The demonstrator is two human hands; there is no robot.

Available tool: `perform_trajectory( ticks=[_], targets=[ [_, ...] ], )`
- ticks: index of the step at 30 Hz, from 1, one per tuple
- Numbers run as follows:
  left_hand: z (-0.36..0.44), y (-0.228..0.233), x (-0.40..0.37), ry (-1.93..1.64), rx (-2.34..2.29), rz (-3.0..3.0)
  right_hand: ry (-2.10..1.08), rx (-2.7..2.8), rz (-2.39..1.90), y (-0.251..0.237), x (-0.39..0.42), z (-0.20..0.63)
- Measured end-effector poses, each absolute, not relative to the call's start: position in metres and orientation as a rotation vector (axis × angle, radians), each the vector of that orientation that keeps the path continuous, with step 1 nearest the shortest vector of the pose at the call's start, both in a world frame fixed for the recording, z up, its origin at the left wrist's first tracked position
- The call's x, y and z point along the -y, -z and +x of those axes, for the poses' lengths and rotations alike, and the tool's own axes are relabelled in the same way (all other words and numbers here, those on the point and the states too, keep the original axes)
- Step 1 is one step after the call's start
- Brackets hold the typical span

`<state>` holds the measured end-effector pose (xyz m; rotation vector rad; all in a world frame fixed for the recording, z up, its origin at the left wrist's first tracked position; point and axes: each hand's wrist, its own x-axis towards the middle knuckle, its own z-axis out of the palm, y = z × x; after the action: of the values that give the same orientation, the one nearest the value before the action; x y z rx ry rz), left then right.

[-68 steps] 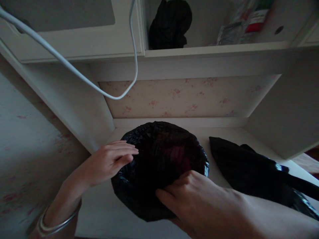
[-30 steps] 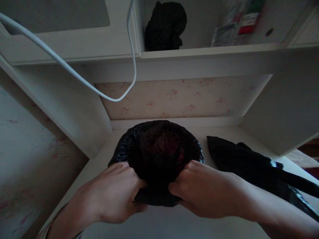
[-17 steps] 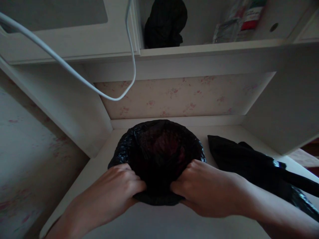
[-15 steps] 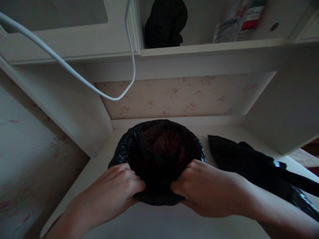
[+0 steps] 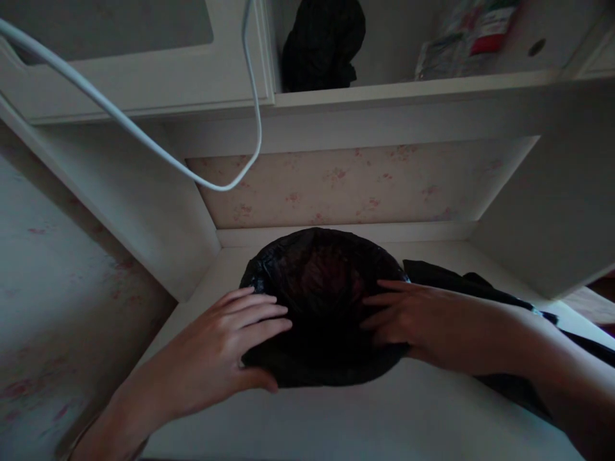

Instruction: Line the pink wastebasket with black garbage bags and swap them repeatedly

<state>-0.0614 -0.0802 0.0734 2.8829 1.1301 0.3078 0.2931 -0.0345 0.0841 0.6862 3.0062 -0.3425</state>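
A round black plastic bag [image 5: 327, 282] with something dark red inside sits on the white desk surface [image 5: 298, 422]. My left hand [image 5: 225, 346] lies on the bag's near left side, fingers spread flat on top and thumb against its lower edge. My right hand [image 5: 408, 320] rests flat on the bag's right side with the fingers stretched out toward the middle. Neither hand has a fistful of plastic.
A second black bag [image 5: 480, 288] lies flat to the right, partly under my right forearm. A white cable [image 5: 144, 137] hangs across the upper left. On the shelf above are a black bundle [image 5: 321, 45] and some packets [image 5: 461, 38]. White side panels close in the desk nook.
Both hands have let go of the bag's near rim and now lie flat with fingers spread on its top. The bag looks flatter and sits slightly further right.
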Motion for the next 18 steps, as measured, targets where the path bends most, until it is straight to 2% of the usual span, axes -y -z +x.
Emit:
perform_trajectory(
  ticks=[7,18],
  targets=[
    [-0.064,-0.063,0.062,-0.306,-1.132,2.897,0.012,-2.906,1.01,-0.075,0.021,0.333],
    [0.015,-0.049,0.12,-0.615,-1.158,3.05,0.086,-3.23,0.95,-0.091,0.091,0.264]
  ],
)
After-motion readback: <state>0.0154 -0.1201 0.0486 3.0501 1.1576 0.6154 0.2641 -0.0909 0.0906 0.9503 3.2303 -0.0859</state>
